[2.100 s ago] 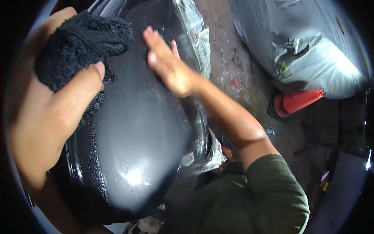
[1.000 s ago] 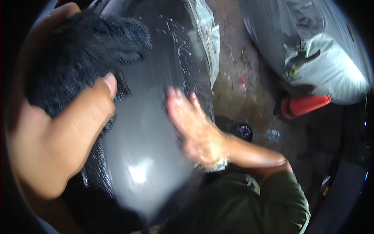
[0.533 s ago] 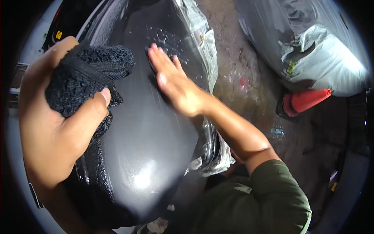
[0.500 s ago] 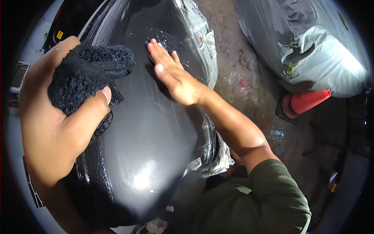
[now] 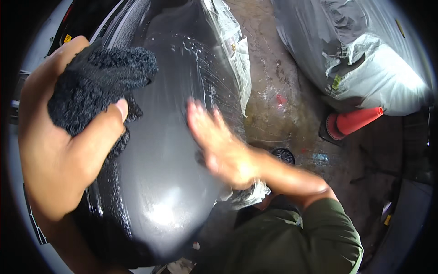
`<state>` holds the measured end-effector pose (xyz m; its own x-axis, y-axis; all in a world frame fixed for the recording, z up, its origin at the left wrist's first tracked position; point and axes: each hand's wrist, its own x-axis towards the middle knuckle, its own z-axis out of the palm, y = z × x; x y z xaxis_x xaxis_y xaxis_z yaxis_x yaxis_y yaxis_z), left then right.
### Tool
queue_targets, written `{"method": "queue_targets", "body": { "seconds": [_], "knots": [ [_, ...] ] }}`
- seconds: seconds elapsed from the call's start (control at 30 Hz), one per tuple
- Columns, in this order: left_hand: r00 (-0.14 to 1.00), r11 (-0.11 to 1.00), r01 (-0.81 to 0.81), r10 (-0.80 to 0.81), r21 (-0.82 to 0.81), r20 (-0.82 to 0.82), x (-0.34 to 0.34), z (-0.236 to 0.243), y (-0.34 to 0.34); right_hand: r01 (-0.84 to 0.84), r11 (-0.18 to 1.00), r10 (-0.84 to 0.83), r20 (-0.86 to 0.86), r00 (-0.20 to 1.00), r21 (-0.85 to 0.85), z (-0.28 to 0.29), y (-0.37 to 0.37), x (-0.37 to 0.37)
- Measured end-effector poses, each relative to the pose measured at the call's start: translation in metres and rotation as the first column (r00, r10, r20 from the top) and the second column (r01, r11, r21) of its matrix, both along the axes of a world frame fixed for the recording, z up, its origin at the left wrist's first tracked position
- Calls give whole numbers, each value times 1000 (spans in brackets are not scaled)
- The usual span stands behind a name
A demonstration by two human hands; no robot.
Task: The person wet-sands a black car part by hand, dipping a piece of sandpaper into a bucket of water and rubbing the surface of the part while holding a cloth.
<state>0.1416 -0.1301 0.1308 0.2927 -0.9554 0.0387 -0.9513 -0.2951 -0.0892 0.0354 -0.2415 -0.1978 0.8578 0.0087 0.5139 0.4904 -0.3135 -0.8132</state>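
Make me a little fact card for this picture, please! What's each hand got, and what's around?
Left hand: gripping a fuzzy black cloth
Right hand: spread over the curved dark grey panel, blurred; anything under it is hard to tell
On the panel: pale streaks and drops
Panel's right edge: pale crinkly sheeting
Farther right: red cone, sheet-covered shape
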Motion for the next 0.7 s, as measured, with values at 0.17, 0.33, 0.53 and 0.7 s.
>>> {"method": "queue_targets", "body": {
  "seconds": [0.17,0.33,0.53,0.7],
  "knots": [
    [987,929,-136,157,-343,35,-8,-24,5,63,998,-63,62,996,8,-4,-13,29],
    [982,973,-190,187,-135,-34,-7,-10,12,120,993,-119,-46,992,20,9,-33,51],
    [998,996,-44,48,-82,49,4,7,18,66,996,-66,7,998,-58,-18,2,9],
    [888,975,177,-97,-138,450,5,-6,23,158,987,-156,-64,986,29,9,-40,70]
  ]
}}
